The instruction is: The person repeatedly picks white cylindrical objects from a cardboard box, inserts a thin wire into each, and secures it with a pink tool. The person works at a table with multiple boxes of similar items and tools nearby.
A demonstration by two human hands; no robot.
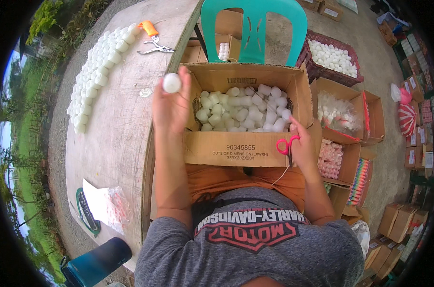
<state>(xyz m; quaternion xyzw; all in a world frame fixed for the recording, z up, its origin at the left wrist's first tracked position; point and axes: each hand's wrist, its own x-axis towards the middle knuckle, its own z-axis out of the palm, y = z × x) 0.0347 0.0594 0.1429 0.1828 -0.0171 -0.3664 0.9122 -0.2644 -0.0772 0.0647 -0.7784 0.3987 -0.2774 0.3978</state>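
Over the table's right edge, my left hand (171,115) is raised with a short white candle (172,83) held in its fingers. My right hand (302,149) grips pink-handled scissors (287,144) near the box's front right corner, its index finger pointing up toward the pieces inside. A thin pale string (280,175) hangs below the scissors. Across my lap rests an open cardboard box (248,149), and many similar white candles (243,114) lie jumbled in it. Rows of white candles (100,71) stand on the table's far left part.
The wooden table (116,158) holds orange-handled pliers (152,37), a plastic bag (113,208) and a green-edged tool (86,210). A blue tumbler (100,260) is at its near edge. Beyond the box stands a green chair (253,33); a crate (329,40) and open cartons (341,117) line the right.
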